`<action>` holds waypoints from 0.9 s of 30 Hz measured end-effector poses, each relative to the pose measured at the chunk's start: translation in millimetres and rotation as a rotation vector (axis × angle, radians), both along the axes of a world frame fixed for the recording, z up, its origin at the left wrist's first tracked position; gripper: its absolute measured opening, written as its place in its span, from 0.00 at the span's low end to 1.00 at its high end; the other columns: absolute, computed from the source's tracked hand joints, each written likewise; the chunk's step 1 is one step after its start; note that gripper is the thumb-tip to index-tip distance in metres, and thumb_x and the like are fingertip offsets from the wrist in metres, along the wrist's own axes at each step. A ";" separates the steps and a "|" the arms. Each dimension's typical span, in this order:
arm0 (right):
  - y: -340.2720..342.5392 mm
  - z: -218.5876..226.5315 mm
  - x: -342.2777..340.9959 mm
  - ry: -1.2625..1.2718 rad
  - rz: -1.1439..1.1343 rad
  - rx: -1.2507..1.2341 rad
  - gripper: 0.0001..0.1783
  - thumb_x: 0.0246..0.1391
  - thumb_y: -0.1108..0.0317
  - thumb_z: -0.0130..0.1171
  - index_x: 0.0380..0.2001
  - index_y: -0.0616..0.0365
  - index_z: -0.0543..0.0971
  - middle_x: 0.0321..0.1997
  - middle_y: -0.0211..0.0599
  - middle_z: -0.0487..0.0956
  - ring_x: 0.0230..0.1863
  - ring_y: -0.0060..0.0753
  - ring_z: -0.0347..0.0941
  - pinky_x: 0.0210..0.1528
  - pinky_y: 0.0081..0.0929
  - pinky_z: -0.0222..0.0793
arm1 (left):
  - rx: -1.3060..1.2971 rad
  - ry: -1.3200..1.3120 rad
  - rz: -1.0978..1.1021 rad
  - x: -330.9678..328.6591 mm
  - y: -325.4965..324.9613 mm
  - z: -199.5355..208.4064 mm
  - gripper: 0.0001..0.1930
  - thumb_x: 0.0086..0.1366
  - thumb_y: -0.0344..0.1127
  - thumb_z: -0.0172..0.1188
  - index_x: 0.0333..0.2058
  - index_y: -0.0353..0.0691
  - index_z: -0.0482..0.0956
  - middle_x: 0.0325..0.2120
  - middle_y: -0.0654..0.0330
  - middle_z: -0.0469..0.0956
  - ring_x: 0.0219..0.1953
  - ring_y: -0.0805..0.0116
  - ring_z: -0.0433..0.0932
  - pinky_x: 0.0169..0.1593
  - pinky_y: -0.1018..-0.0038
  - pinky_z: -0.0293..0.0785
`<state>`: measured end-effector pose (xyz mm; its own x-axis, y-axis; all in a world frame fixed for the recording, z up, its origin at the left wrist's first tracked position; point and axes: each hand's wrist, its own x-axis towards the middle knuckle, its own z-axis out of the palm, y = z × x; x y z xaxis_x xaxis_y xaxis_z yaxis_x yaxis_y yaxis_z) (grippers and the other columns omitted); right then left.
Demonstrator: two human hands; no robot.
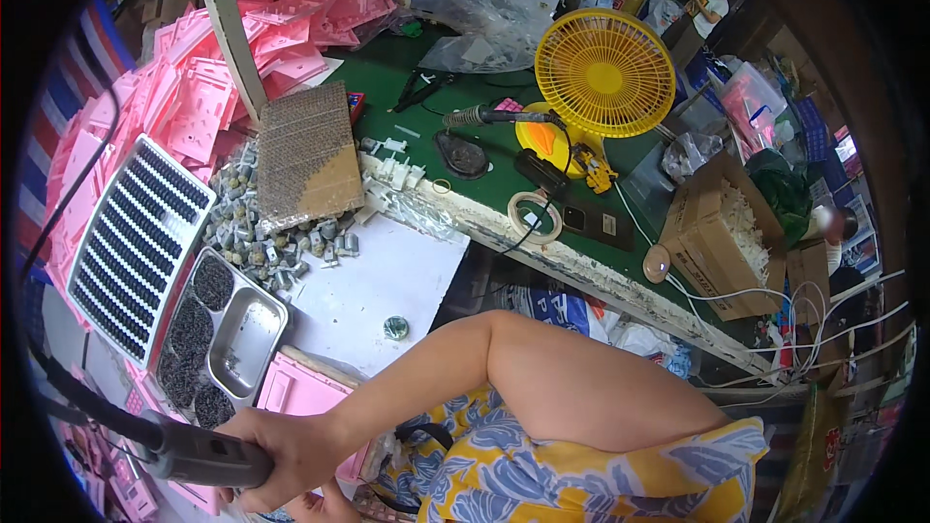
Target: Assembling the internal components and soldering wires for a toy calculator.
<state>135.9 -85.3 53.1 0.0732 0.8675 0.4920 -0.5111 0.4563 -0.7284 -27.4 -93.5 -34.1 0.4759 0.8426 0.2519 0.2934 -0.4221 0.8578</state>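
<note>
My right hand (286, 450) is closed around a dark grey electric screwdriver (208, 455), whose black cable runs up along the left edge. Only a small part of my left hand (329, 504) shows, below the right one at the bottom edge; its fingers are mostly hidden. Close to both hands lies a flat pink plastic part (305, 389). Just beyond it are an almost bare steel dish (250, 341) and several dishes of small dark screws (184, 349). A white tray (201, 189) holding rows of black pieces stands to their left.
Small grey motors (237, 208) are heaped beside a bubble-wrapped cardboard piece (308, 150). Pink plastic parts (203, 102) pile up behind. On the green table are a yellow fan (605, 77), a soldering iron (499, 116), tape (523, 208) and a carton (702, 242). A person (707, 8) stands far back.
</note>
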 end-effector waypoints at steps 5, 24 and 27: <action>-8.1 6.5 13.1 0.023 0.042 -0.046 0.10 0.46 0.75 0.65 0.33 0.61 0.76 0.22 0.26 0.76 0.18 0.16 0.71 0.21 0.20 0.67 | 0.033 -0.025 -0.006 13.4 -8.9 12.5 0.03 0.66 0.24 0.62 0.35 0.30 0.79 0.24 0.63 0.77 0.29 0.77 0.72 0.36 0.79 0.68; -7.0 13.8 19.5 0.027 -0.058 -0.071 0.11 0.44 0.73 0.66 0.33 0.62 0.77 0.29 0.27 0.79 0.30 0.16 0.73 0.33 0.21 0.69 | 0.402 0.144 -0.006 14.8 -2.3 27.6 0.05 0.60 0.22 0.65 0.31 0.33 0.77 0.22 0.61 0.70 0.26 0.68 0.64 0.31 0.72 0.60; -9.7 18.9 23.9 0.058 -0.058 -0.063 0.12 0.45 0.72 0.67 0.33 0.62 0.77 0.29 0.27 0.79 0.30 0.17 0.73 0.33 0.21 0.70 | 0.341 0.101 0.018 23.6 -5.4 33.9 0.05 0.59 0.22 0.66 0.30 0.33 0.77 0.22 0.61 0.69 0.26 0.68 0.63 0.31 0.72 0.60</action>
